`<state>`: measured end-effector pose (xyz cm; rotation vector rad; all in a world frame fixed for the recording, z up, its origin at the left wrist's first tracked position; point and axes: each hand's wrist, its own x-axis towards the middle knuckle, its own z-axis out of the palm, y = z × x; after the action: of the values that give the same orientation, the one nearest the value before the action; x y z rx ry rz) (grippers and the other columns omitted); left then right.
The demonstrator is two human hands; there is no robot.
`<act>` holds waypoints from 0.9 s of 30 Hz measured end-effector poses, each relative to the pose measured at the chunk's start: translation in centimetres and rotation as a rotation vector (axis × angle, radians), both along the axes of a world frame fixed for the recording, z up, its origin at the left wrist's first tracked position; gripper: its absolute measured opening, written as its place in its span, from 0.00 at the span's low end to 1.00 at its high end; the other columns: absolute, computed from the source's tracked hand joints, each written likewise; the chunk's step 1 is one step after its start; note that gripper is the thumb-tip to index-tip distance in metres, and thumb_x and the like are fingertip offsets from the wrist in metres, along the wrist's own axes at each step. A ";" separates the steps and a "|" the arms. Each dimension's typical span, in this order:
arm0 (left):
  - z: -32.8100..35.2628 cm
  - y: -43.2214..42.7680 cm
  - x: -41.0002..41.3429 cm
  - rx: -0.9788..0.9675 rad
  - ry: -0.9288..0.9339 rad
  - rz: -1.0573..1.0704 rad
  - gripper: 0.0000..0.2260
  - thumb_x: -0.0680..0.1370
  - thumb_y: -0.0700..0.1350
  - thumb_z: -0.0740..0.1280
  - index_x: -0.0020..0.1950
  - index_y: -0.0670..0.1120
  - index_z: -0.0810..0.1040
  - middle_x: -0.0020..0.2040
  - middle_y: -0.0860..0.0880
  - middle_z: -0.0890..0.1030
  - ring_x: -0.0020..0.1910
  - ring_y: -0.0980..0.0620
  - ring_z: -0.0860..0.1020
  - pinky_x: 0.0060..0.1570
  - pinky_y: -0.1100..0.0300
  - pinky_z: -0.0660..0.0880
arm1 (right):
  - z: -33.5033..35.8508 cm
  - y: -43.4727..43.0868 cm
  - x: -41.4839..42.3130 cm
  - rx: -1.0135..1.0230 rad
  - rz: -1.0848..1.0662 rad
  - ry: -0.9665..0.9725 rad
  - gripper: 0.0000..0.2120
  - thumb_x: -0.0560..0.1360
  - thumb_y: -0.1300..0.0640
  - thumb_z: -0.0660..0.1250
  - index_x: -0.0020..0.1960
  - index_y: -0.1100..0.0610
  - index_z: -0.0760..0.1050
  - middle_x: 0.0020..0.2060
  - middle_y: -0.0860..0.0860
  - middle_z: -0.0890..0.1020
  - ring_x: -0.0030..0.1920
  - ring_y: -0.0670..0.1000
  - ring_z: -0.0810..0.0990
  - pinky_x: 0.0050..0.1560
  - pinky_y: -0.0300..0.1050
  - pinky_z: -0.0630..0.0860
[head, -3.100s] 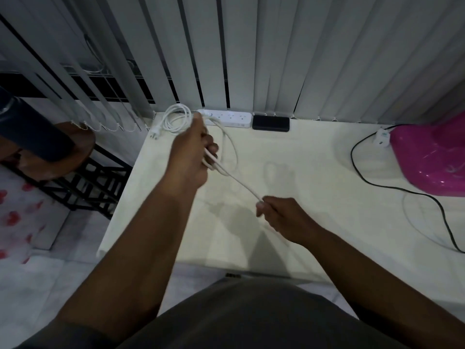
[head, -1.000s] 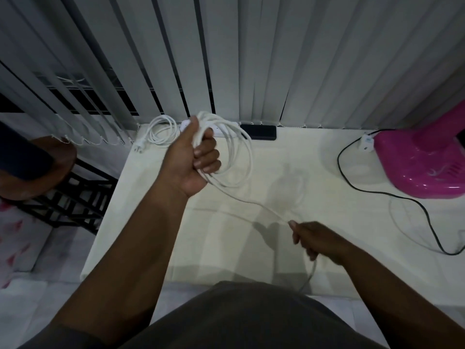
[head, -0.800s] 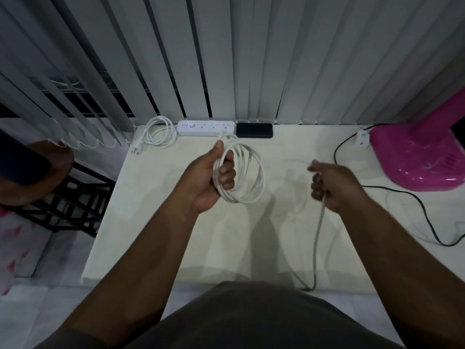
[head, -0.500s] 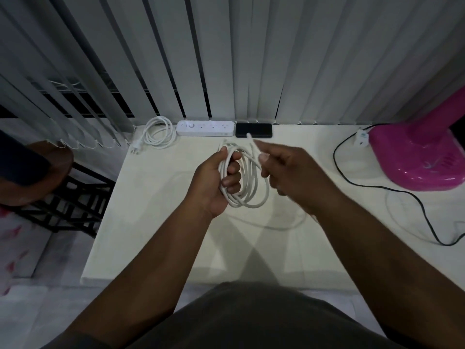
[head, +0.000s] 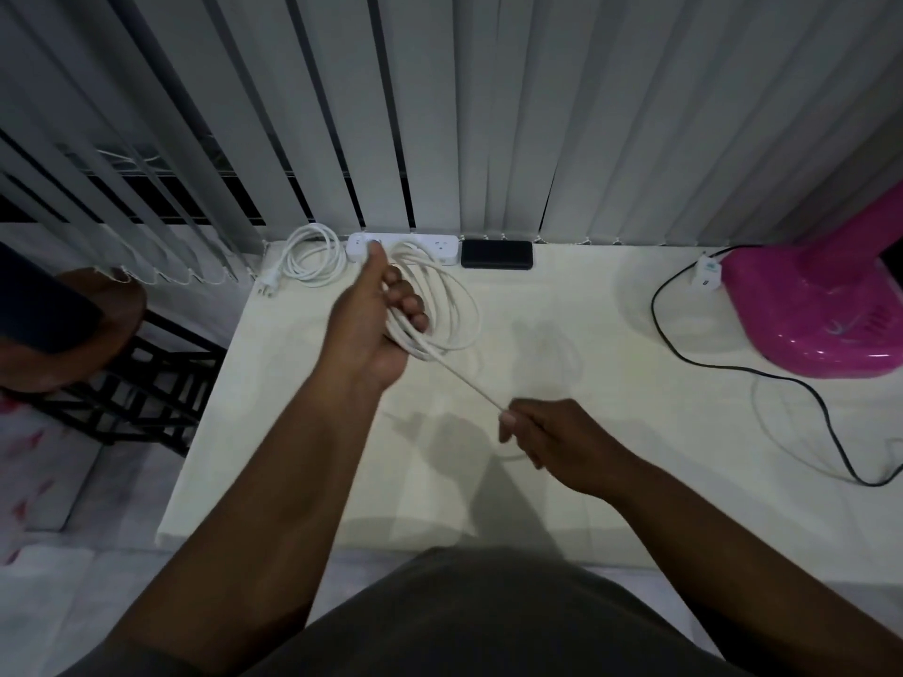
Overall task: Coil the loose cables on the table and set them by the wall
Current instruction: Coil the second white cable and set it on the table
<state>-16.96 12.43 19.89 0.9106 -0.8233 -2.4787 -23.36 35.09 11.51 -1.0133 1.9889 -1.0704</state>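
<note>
White cable (head: pixel 442 305) and power strip (head: pixel 442 246), cream table (head: pixel 293 408), black cord (head: pixel 782 383), glossy pink base (head: pixel 811 315).

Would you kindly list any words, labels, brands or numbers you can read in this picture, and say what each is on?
No text can be read.
white adapter beside the pink fan base: a small bluish mark, too blurred to read.
white power strip: no legible marking.
black box: no visible marking.
</note>
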 end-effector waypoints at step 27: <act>-1.1 3.3 1.8 -0.028 0.089 -0.440 0.16 0.75 0.54 0.66 0.32 0.48 0.67 0.19 0.55 0.61 0.15 0.59 0.58 0.18 0.67 0.57 | 11.1 -3.0 -5.3 -0.251 0.028 0.004 0.16 0.81 0.57 0.57 0.62 0.48 0.79 0.47 0.44 0.85 0.55 0.45 0.79 0.51 0.35 0.71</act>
<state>-15.13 15.73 18.77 0.6576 -1.1242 -2.8428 -28.66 32.06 22.66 -1.1684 1.8698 -1.3276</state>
